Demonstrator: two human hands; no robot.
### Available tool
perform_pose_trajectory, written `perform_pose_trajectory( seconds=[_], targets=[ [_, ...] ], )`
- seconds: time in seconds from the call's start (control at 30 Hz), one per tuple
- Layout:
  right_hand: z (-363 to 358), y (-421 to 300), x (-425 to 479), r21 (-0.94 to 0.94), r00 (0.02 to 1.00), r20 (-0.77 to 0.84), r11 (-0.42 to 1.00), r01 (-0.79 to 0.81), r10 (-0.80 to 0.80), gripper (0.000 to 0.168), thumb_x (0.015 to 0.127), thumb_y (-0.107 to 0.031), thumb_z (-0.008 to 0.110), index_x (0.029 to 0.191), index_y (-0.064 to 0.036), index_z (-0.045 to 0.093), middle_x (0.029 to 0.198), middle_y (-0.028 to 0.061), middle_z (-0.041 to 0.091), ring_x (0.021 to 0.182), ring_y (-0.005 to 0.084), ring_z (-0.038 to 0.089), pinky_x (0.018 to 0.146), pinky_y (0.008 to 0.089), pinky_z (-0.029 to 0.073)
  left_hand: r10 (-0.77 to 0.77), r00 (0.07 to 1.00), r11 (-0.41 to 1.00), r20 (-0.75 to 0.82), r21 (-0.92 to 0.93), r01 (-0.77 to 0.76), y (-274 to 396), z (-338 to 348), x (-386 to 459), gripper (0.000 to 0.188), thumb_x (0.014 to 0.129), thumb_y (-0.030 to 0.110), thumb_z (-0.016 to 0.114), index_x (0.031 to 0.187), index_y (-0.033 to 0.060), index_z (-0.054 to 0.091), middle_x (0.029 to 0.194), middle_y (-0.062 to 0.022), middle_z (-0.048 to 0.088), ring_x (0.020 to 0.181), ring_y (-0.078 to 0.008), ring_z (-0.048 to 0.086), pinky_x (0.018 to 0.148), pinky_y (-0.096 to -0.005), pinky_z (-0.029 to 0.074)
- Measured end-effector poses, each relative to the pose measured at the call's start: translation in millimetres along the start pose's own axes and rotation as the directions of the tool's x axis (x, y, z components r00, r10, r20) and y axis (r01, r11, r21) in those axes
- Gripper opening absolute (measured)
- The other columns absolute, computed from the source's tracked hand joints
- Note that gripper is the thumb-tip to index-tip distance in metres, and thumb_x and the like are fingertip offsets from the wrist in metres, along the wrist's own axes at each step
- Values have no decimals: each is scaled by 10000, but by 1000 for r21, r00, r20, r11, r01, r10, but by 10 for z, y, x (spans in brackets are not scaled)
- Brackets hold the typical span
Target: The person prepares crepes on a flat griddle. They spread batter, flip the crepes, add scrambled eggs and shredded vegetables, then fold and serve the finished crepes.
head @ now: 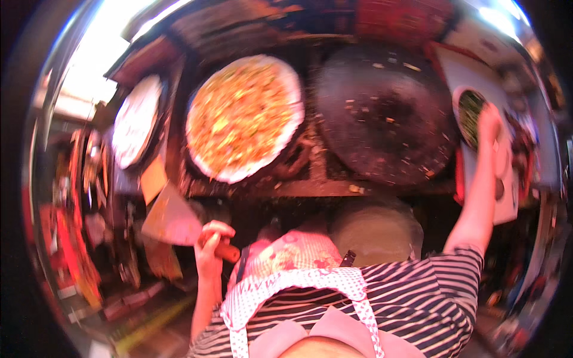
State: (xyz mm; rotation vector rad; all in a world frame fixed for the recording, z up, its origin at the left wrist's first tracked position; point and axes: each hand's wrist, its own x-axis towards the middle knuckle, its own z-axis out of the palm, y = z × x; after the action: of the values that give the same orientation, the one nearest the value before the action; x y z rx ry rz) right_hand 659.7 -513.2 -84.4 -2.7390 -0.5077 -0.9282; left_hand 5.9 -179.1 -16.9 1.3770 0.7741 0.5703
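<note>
My left hand [211,244] grips the wooden handle [227,252] of a wide, flat scraper. Its triangular blade [172,217] points up and left, in front of the stove. At the far right, my right hand [489,121] is at the near side of a bowl of chopped greens [470,112]. Its fingertips are blurred, so whether they pinch any greens is unclear. Between my hands, a large round pancake [244,118] with an orange-yellow topping lies on the left griddle. The dark round griddle [385,147] to its right carries scattered crumbs.
A white round sheet [138,121] lies on another round plate at the left. Beneath the bowl is a pale board [506,203] with a red edge. A large round tub [378,228] stands below the counter's front edge [291,189], close to my body.
</note>
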Motion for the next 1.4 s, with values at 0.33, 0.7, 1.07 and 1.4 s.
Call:
perform_pose_trajectory(
  seconds=[0.33, 0.7, 1.07, 1.4],
  targets=[
    [95, 192, 96, 491, 923, 331, 800, -344, 194, 373, 913, -386, 567, 883, -35, 691, 814, 33, 668, 767, 119, 572, 743, 291, 445, -35, 999, 996, 32, -84, 38, -148, -359, 55, 158, 836, 134, 544, 840, 7, 638, 877, -80, 619, 728, -111, 522, 684, -237, 422],
    [-1351, -4889, -1317, 755, 335, 632, 461, -466, -699, 122, 860, -140, 633, 943, -51, 622, 840, -7, 589, 792, 56, 534, 666, 215, 427, -53, 999, 997, 5, -64, 54, -243, -1165, -124, 147, 850, 115, 527, 838, 8, 627, 891, -87, 607, 727, -114, 527, 677, -246, 416],
    [-975, -5317, -502, 768, 518, 639, 430, -475, -569, 474, 679, 73, 403, 1099, -50, 583, 1061, 49, 537, 999, 156, 543, 852, 316, 516, -35, 991, 998, -127, -51, 29, -365, -1682, -367, 148, 829, 98, 506, 805, -4, 610, 866, -93, 597, 735, -123, 518, 672, -252, 402],
    [-1348, -5619, -785, 862, 494, 503, 370, -346, -709, 179, 811, 63, 496, 957, 23, 591, 821, 55, 588, 634, 114, 584, 530, 254, 513, -23, 1000, 998, -12, -50, 22, -326, -1421, -242, 161, 835, 144, 540, 820, 4, 620, 863, -103, 601, 745, -136, 518, 674, -259, 399]
  ],
)
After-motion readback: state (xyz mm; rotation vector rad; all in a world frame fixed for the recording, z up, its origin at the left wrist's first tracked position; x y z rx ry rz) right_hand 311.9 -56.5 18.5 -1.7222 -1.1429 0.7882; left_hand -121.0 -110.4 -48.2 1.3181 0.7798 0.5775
